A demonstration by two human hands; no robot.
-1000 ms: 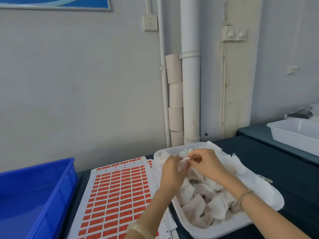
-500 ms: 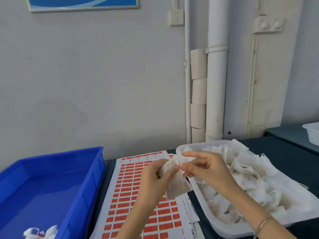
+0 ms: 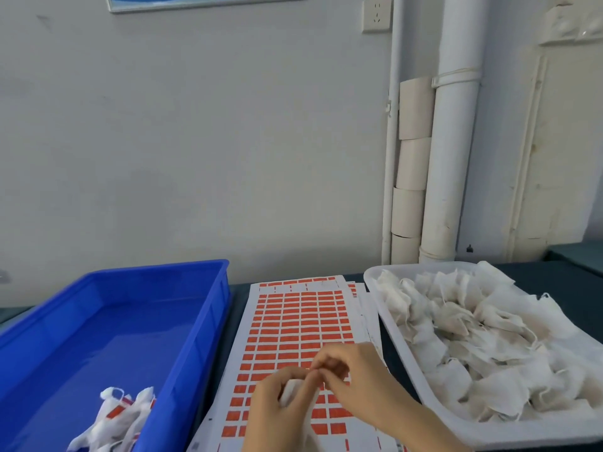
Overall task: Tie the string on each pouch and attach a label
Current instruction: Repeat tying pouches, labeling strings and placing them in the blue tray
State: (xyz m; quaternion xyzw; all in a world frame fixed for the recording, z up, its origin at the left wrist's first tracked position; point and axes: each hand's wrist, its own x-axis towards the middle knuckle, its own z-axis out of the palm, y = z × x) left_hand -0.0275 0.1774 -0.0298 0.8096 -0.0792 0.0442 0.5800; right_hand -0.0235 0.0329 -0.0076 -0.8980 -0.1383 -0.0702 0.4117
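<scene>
At eight o'clock, a blue bin (image 3: 114, 321) holds a few labelled pouches (image 3: 120, 415) in its near corner. At six o'clock, above a sheet of red labels (image 3: 293, 321), the left hand (image 3: 274, 412) and right hand (image 3: 362, 376) meet on one white pouch (image 3: 288, 391). Each grip is curled, pinching its top, probably at the string, which is too fine to see. At four o'clock, a white tray (image 3: 489, 433) is heaped with loose pouches (image 3: 473, 337), so most of the job looks undone.

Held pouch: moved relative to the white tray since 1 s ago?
Yes. The pouch went left: earlier it was over the white tray, and now it is past the tray's left rim, above the red label sheet.
</scene>
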